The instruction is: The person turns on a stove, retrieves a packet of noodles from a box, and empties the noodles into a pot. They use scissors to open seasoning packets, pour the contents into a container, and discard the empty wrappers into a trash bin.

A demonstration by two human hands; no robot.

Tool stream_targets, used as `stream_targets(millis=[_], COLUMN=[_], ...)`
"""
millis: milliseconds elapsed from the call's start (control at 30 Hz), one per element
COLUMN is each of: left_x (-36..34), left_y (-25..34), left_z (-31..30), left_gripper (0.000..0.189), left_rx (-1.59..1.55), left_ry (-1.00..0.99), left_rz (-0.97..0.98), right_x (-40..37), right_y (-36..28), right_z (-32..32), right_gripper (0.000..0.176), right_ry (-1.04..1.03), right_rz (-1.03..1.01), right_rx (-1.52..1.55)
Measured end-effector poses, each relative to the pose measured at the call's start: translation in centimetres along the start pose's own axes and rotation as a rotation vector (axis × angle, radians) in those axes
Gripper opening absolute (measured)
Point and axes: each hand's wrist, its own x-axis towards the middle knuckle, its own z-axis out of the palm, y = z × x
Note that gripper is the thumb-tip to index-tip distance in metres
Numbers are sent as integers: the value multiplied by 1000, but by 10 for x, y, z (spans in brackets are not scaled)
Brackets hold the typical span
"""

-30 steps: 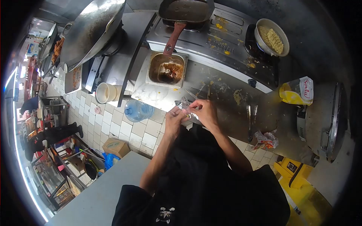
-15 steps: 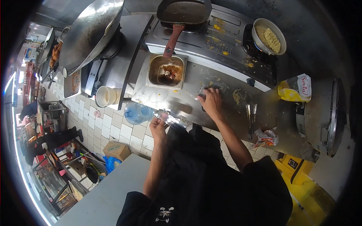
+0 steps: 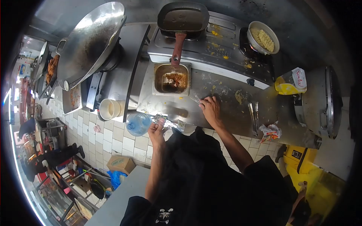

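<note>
My left hand (image 3: pixel 156 132) is closed on a crumpled silver foil wrapper (image 3: pixel 173 125) at the counter's front edge. The wrapper stretches right from the fingertips. On the steel counter (image 3: pixel 222 113), my right hand (image 3: pixel 210 109) has its fingers curled down over a small scrap of clear plastic (image 3: pixel 196 99), which sticks out left of the fingertips. Behind that hand lie wet food bits. A square steel container (image 3: pixel 171 79) with brown residue stands to its left. A pair of tongs (image 3: pixel 254 118) lies to the right.
A red-handled square pan (image 3: pixel 183 17) and a pot of noodles (image 3: pixel 263 37) stand on the stove. A large wok (image 3: pixel 90 45) is at left, above a white tub (image 3: pixel 109 109). Near my left hand is a blue water bottle (image 3: pixel 138 124). A yellow-white pouch (image 3: pixel 292 81) stands right.
My right hand has drawn back and left across the counter to the plastic scrap. My left hand still holds the foil wrapper. The whole view has shifted slightly, and a person appears at lower right.
</note>
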Motion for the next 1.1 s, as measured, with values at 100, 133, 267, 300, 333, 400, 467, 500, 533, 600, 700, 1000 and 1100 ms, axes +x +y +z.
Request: stream_targets(millis=[100, 133, 267, 300, 333, 400, 467, 500, 533, 600, 700, 1000, 1100], left_x=[15, 18, 31, 36, 38, 45, 48, 50, 51, 55, 63, 70, 65], left_y=[4, 7, 19, 21, 23, 22, 23, 24, 23, 21, 15, 13, 13], left_z=[-21, -24, -41, -44, -49, -57, -60, -60, -60, -60, -62, -66, -71], left_gripper=[16, 15, 14, 14, 14, 15, 15, 15, 15, 15, 15, 13, 11], left_rx=[-17, -13, 2, -4, -7, 9, 0, -3, 9, 30, 46, 82, 110], left_ry=[-104, -97, -125, -143, -161, -197, -224, -241, -259, -290, -399, -485, -464], left_rz=[23, 27, 22, 27, 27, 20, 2, -10, -22, -44, -57, -21, -39], right_x=[-8, -10, -10, -7, -6, -4, -3, -5, -4, -1, -6, -3, -13], right_y=[-13, -17, -13, -14, -14, -11, -6, -9, -16, -18, -16, -34, -32], right_z=[6, 8, 31, 34, 37, 44, 52, 47, 39, 34, 33, 27, 27], right_gripper=[21, 19, 9, 8, 7, 8, 8, 8, 7, 6, 5, 11, 11], right_ry=[58, 80, 110, 109, 105, 100, 95, 115, 134, 125, 46, 70, 125], right_rz=[99, 130, 374, 403, 436, 446, 399, 348, 295, 242, 243, 134, 235], right_rx=[-36, -37, 119, 99, 78, -7, -137, -136, -137, -128, -62, -388, -274])
